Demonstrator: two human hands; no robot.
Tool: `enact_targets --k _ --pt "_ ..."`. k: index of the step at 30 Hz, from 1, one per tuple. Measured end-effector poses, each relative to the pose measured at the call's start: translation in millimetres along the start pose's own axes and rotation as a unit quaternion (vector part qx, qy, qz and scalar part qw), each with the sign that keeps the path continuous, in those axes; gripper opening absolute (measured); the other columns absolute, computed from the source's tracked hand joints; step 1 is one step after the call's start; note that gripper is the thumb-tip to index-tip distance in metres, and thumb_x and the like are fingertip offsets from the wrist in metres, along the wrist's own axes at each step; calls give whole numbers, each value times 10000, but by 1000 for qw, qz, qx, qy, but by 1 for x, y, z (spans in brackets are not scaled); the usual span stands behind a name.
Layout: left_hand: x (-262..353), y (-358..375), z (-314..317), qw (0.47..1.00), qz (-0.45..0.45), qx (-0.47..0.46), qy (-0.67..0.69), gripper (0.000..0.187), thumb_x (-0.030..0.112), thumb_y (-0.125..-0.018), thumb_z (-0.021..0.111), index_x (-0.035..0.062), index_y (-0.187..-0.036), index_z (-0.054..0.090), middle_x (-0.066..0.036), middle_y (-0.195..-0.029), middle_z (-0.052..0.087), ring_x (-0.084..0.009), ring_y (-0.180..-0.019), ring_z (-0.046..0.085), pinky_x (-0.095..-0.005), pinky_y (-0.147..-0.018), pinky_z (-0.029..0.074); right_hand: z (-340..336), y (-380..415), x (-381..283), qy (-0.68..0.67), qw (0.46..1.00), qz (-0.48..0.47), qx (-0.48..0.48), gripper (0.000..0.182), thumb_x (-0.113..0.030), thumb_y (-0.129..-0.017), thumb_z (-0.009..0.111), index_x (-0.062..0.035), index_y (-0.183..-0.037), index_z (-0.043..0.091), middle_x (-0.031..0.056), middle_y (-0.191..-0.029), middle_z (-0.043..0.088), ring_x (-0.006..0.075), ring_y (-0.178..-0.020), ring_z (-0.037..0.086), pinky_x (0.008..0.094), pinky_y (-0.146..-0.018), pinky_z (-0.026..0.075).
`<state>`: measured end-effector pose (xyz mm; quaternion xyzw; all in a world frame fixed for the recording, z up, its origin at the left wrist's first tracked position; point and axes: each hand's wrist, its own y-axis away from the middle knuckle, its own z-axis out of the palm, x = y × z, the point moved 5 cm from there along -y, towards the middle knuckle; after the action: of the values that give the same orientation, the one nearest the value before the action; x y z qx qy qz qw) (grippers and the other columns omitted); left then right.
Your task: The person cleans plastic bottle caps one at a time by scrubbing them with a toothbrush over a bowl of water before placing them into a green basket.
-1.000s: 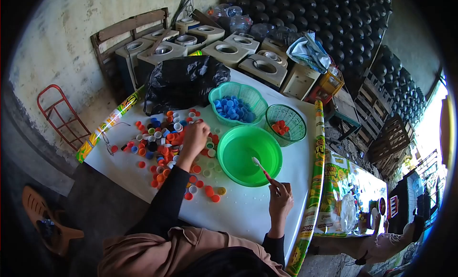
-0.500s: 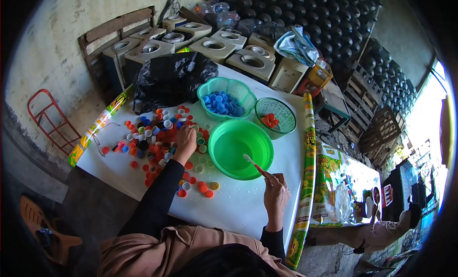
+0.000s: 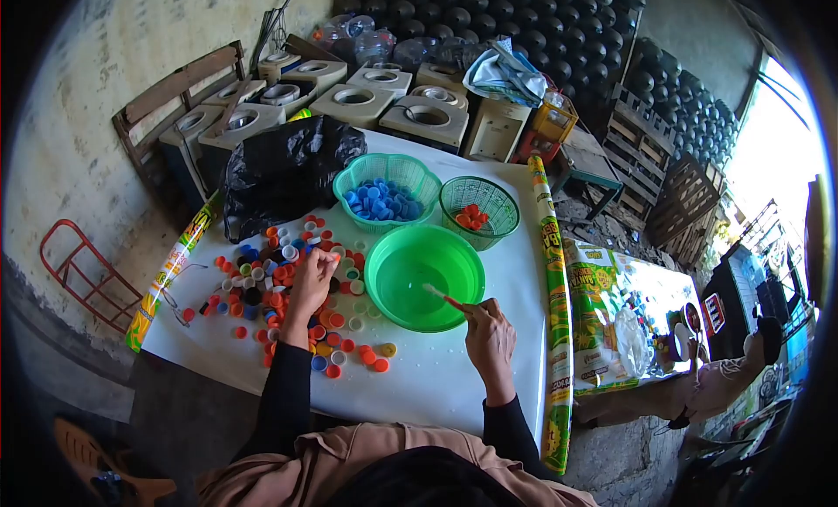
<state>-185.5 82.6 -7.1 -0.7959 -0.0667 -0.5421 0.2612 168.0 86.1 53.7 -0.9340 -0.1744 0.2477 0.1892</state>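
My right hand point(image 3: 491, 341) is closed around the red handle of a toothbrush point(image 3: 451, 302), its white bristle end over the bright green basin point(image 3: 374, 308). Water appears to lie in the basin. Left of it, my left hand point(image 3: 310, 284) hovers above the loose plastic bottle caps point(image 3: 253, 296), fingertips pinched on a small orange-red bottle cap point(image 3: 336, 256). Those loose caps are red, orange, white, blue and black, spread over the white tabletop. Blue caps point(image 3: 381, 200) fill a scalloped green basket point(image 3: 345, 177); a few orange-red caps point(image 3: 472, 217) lie in a smaller round green basket point(image 3: 509, 227).
A black plastic bag point(image 3: 284, 162) lies at the table's back left. Rolled printed plastic point(image 3: 556, 332) runs along the right edge. Beige dispenser units point(image 3: 425, 116) stand behind. At right, a person's arm point(image 3: 650, 393) reaches over another table. A red hand truck point(image 3: 83, 271) leans left.
My left hand has lifted from the pile, with an orange-red cap now showing at its fingertips. The toothbrush has moved slightly lower over the basin. The whole view has shifted with my head.
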Motion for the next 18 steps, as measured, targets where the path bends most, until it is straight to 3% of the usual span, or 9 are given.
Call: enact_targets --k 2,5,10,15,18 --pt "31 10 17 975 -95 -33 197 129 124 -1037 556 1 -1055 526 -123 -1070 690 -171 -1037 687 -311 -856 568 -4 8 2 -39 999 29 20 153 -124 -917 673 -159 -1031 768 67 -892 635 278 -750 666 400 -634 503" --pt "49 22 59 925 -145 -77 342 143 122 -1025 580 8 -1099 535 -131 -1073 690 -199 -971 700 -304 -860 575 -9 19 5 -109 990 54 68 138 -142 -928 679 -155 -1039 759 63 -888 636 278 -733 663 398 -622 497" --pt "62 37 116 895 -161 -141 392 152 90 -1039 544 21 -1167 590 -97 -1104 665 -175 -988 681 -296 -879 577 -10 38 -10 -173 979 54 92 146 -141 -937 677 -166 -1057 755 63 -882 631 274 -705 651 385 -583 479" --pt "64 34 136 888 -138 -176 401 181 84 -1041 539 0 -1181 619 -80 -1099 654 -158 -982 675 -285 -888 582 -6 42 -5 -132 983 78 106 148 -142 -943 669 -173 -1058 757 58 -864 615 279 -690 641 396 -566 465" --pt "62 29 136 921 -119 -176 325 197 80 -1025 572 -24 -1180 634 -81 -1004 685 -165 -951 693 -280 -866 573 -10 41 -7 -110 986 74 96 151 -149 -945 667 -183 -1058 761 53 -856 610 271 -679 634 400 -562 459"
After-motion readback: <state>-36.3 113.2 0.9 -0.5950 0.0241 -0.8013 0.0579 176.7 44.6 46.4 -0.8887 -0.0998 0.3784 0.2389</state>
